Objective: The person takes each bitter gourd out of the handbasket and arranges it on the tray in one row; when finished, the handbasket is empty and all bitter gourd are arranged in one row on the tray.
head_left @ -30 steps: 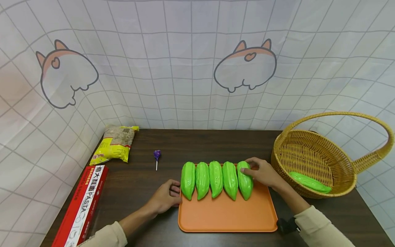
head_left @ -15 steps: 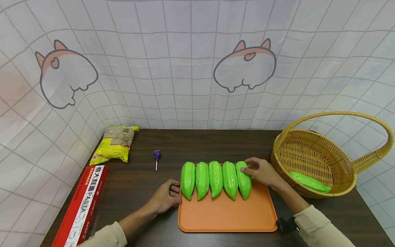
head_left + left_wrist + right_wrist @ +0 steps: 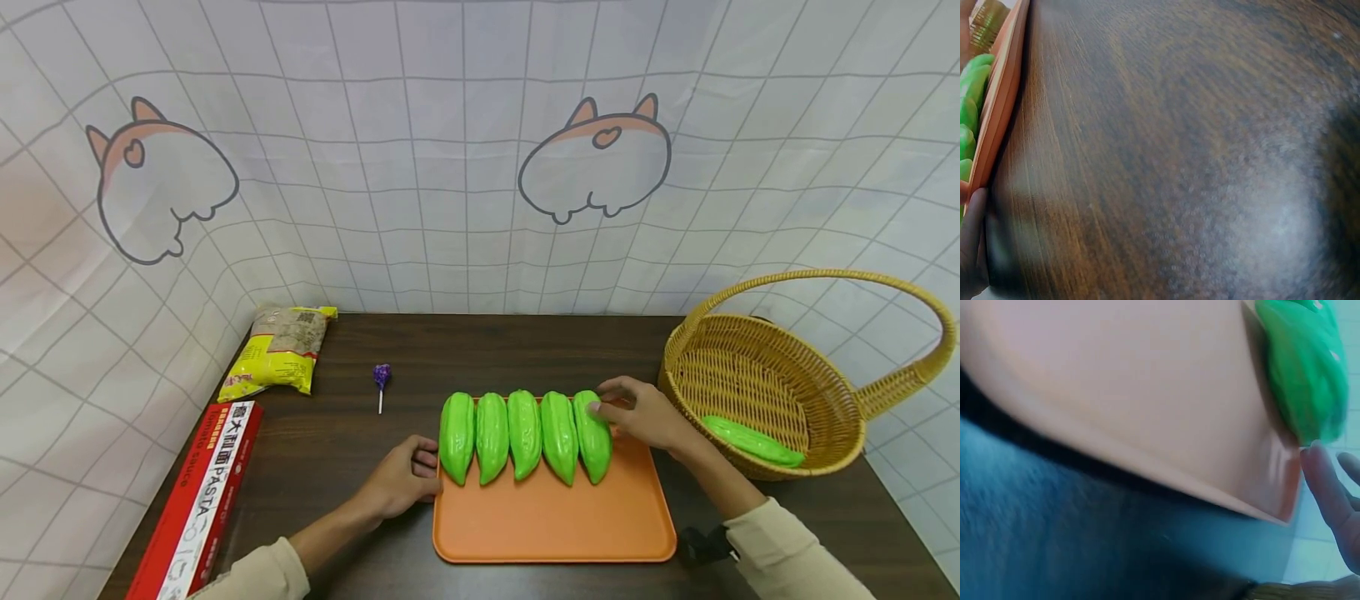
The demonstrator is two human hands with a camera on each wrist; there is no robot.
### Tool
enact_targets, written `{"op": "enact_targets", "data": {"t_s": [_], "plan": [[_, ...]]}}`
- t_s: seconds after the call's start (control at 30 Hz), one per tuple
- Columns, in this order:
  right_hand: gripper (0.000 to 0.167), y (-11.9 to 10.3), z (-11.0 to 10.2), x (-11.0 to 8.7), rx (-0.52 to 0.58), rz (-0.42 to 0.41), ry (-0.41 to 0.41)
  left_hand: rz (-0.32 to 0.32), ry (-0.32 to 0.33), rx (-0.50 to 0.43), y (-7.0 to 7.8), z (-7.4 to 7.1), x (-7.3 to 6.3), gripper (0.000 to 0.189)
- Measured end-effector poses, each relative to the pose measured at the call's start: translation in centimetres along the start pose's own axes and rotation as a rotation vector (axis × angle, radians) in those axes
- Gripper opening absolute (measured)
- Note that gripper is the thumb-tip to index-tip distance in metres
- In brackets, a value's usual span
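Observation:
Several glossy, ridged, elongated green fruit-shaped pieces, exact kind unclear, lie side by side on an orange tray [image 3: 555,525], along its far part. My left hand [image 3: 393,483] pinches the tray's left edge; in the left wrist view a thumb [image 3: 975,228] sits against the rim. By the upper end of the rightmost green piece [image 3: 592,437] is my right hand [image 3: 643,414]. Its fingers look fairly straight in the right wrist view, where one fingertip [image 3: 1315,456] is at the end of that green piece [image 3: 1307,375]; whether it touches cannot be told.
A wicker basket [image 3: 678,417] with a tall handle stands at the right, holding another green piece [image 3: 752,442]. Left of the tray are a purple lollipop [image 3: 382,377], a yellow bag [image 3: 281,350] and a red pasta box [image 3: 197,500]. A grid-patterned cloth [image 3: 435,192] hangs behind.
The rightmost green piece has shifted slightly left toward its neighbour. My right thumb has drawn back a little to the right from it. The left hand has stayed at the tray's edge.

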State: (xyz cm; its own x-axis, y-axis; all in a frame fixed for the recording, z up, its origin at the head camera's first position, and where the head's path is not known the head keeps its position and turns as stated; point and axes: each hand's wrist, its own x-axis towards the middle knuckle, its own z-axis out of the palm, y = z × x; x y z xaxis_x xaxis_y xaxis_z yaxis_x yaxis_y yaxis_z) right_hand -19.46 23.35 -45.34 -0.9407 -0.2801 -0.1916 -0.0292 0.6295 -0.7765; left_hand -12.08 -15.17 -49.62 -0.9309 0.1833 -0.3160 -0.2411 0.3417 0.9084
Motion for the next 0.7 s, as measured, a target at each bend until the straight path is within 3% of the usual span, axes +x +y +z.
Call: {"op": "enact_targets", "data": {"t_s": [0.43,0.7], "plan": [[0.052,-2.3,-6.4,-3.1,-0.009,-0.103,-0.096,0.0,-0.006,0.001,-0.1,0.0,0.1,0.06],[0.051,-1.0,-11.7,-4.4,-0.009,-0.051,-0.153,0.012,0.007,0.0,0.1,0.0,-0.1,0.06]]}}
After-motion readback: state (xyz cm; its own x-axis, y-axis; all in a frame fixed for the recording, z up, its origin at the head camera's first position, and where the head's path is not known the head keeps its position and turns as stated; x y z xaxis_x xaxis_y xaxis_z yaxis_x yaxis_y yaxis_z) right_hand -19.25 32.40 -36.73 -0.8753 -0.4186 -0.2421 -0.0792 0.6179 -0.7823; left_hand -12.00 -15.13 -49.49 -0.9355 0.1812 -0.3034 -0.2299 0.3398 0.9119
